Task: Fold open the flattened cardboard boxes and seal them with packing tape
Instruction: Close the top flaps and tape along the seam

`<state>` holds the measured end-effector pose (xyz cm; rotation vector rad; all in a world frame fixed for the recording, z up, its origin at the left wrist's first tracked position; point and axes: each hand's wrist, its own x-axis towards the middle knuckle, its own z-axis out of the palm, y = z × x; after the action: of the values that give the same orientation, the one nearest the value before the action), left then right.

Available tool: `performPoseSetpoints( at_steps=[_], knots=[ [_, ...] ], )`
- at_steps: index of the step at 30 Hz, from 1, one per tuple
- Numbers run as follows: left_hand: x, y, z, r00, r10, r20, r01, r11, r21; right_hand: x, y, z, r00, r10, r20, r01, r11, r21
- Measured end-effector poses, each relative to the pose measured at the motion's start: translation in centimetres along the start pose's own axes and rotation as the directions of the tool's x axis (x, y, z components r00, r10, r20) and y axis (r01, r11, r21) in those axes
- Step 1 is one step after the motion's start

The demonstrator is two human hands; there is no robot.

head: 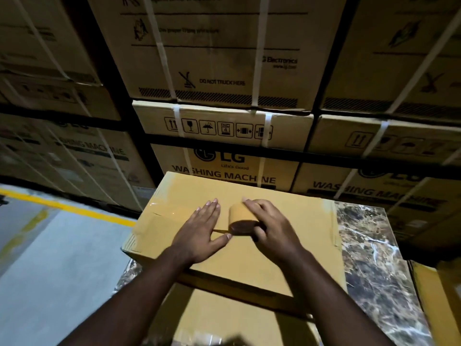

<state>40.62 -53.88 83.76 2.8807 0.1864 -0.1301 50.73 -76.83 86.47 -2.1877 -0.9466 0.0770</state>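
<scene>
A closed plain cardboard box [287, 221] lies on a marble-patterned table, with shiny tape across its left end. My left hand [202, 228] rests flat on the box top, fingers straight, pressing a strip of tape down. My right hand [269, 228] grips a roll of brown packing tape [240, 216] just to the right of the left hand. A short stretch of tape runs from the roll to under my left thumb.
The marble table [369, 245] shows to the right of the box. More cardboard [224, 318] lies below the box near me. Stacked strapped washing machine cartons [224, 126] fill the background. Grey floor with a yellow line [62, 206] is at the left.
</scene>
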Motion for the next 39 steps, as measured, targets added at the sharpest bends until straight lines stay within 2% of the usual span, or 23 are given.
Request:
performPoseSetpoints(
  at_steps=[2, 3, 6, 8, 11, 14, 17, 19, 22, 24, 26, 28, 31, 33, 39],
  knots=[
    [-0.3, -0.7, -0.2, 1.000, -0.021, 0.002, 0.021, 1.000, -0.001, -0.9, 1.4, -2.0, 0.982, 0.156, -0.107, -0.156, 0.988, 0.007],
    [-0.3, -0.7, -0.4, 1.000, -0.030, 0.004, 0.030, 1.000, 0.002, -1.3, 2.0, -2.7, 0.971, 0.188, -0.146, -0.193, 0.981, -0.016],
    [0.1, 2.1, -0.4, 0.999, -0.039, 0.028, 0.039, 0.999, 0.002, -2.2, 2.2, -2.8, 0.977, 0.098, -0.188, -0.101, 0.995, -0.008],
    [0.5, 5.1, 0.3, 0.999, -0.006, 0.047, 0.008, 0.999, -0.036, -2.6, 1.6, -1.9, 0.993, 0.032, -0.110, -0.029, 0.999, 0.026],
    [0.8, 7.0, 1.2, 0.999, 0.012, 0.048, -0.010, 0.999, -0.051, -2.8, 2.0, -2.2, 0.999, -0.036, -0.029, 0.033, 0.996, -0.085],
    [0.7, 6.1, 1.0, 0.998, 0.014, 0.059, -0.015, 1.000, 0.007, -3.6, 3.8, -4.7, 0.992, 0.030, -0.120, -0.055, 0.977, -0.208],
    [0.8, 6.8, 1.0, 0.999, -0.006, 0.049, 0.005, 1.000, 0.019, -4.8, 4.7, -5.7, 0.949, 0.219, -0.226, -0.238, 0.969, -0.062],
    [1.1, 8.8, 1.5, 0.999, 0.014, 0.043, -0.014, 1.000, -0.014, -4.9, 3.8, -5.0, 0.962, 0.191, -0.194, -0.189, 0.982, 0.033],
    [1.5, 11.0, 2.0, 0.997, 0.070, 0.040, -0.068, 0.996, -0.057, -5.2, 3.1, -4.5, 0.994, 0.039, -0.098, -0.040, 0.999, -0.009],
    [1.5, 10.9, 2.0, 0.996, 0.072, 0.053, -0.070, 0.997, -0.035, -5.8, 4.3, -5.7, 0.983, 0.087, -0.162, -0.098, 0.993, -0.063],
    [1.3, 10.3, 1.9, 0.996, 0.064, 0.061, -0.063, 0.998, -0.020, -6.9, 6.2, -7.4, 0.925, 0.208, -0.318, -0.247, 0.965, -0.087],
    [1.3, 10.4, 1.8, 0.997, 0.050, 0.063, -0.050, 0.999, -0.008, -8.0, 7.1, -8.1, 0.873, 0.262, -0.411, -0.319, 0.945, -0.075],
    [1.9, 13.0, 2.0, 0.996, 0.070, 0.057, -0.068, 0.997, -0.045, -8.2, 6.0, -6.9, 0.897, 0.317, -0.309, -0.326, 0.945, 0.025],
    [2.3, 15.4, 2.6, 0.992, 0.115, 0.061, -0.110, 0.992, -0.068, -8.2, 5.4, -6.5, 0.922, 0.279, -0.269, -0.292, 0.956, -0.008],
    [2.9, 15.7, 3.4, 0.990, 0.129, 0.057, -0.128, 0.992, -0.011, -10.3, 8.7, -9.5, 0.885, 0.221, -0.409, -0.275, 0.958, -0.078]
  ],
)
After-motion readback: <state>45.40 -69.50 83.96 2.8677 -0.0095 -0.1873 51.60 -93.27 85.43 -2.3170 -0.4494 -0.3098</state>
